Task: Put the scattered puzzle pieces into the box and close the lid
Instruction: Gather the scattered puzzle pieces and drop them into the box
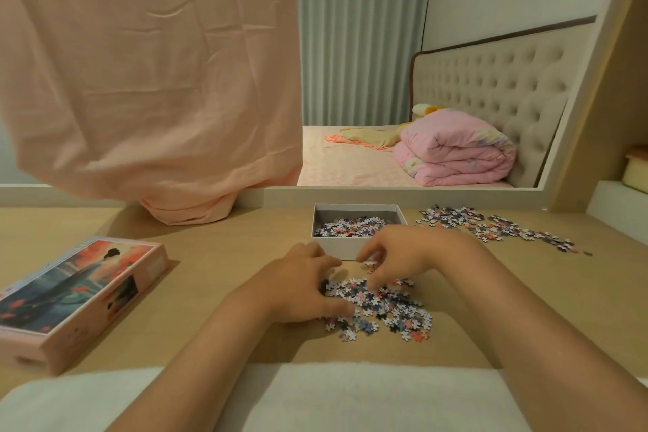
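Both hands — left hand (301, 286), right hand (396, 252) — curled, gathering puzzle pieces (382, 309), open box (357, 231) behind

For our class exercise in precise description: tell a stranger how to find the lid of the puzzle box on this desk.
Start at the pale wooden desk and look to its left side, away from the open white cardboard box in the middle. The long pink printed cardboard lid lies there alone. Unlike the plain box, its top bears a painted figure with red flowers.

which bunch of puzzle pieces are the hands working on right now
The near pile, directly in front of the white box: both the left hand and right hand are on it. The far-right scatter lies untouched.
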### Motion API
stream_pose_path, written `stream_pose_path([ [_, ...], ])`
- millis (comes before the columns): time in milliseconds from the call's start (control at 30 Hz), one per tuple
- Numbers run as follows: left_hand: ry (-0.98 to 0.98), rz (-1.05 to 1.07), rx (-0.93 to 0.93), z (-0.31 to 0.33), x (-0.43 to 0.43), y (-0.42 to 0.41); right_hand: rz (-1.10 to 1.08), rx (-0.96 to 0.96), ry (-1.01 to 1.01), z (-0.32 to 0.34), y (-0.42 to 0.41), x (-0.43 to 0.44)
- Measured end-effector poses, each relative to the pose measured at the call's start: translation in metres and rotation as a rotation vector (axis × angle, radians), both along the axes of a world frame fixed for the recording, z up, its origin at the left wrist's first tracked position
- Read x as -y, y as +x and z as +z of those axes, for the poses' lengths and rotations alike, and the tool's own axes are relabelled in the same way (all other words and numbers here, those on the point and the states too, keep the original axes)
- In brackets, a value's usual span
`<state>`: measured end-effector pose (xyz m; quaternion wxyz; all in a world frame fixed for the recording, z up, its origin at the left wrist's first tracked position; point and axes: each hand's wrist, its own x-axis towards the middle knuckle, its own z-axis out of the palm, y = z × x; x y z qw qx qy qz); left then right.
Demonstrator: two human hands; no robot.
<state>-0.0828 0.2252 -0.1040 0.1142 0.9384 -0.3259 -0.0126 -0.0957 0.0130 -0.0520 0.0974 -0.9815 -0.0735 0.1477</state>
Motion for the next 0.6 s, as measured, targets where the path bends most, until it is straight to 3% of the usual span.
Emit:
stream_pose_path([
  [67, 0.114, 0.001, -0.056, 0.0, -0.001, -0.002, -0.018, -0.104, -0.112, -0.003, -0.002, -0.005],
  [133, 0.089, -0.017, -0.061, -0.002, 0.002, -0.004, -0.013, -0.131, -0.123, -0.009, -0.003, -0.014],
  [467, -0.174, -0.003, 0.073, -0.008, 0.005, 0.001, 0.012, 0.056, 0.119, -0.018, -0.001, -0.023],
  [600, -0.234, 0.005, 0.09, -0.01, 0.004, 0.004, -0.013, 0.049, 0.22, -0.022, 0.003, -0.018],
])
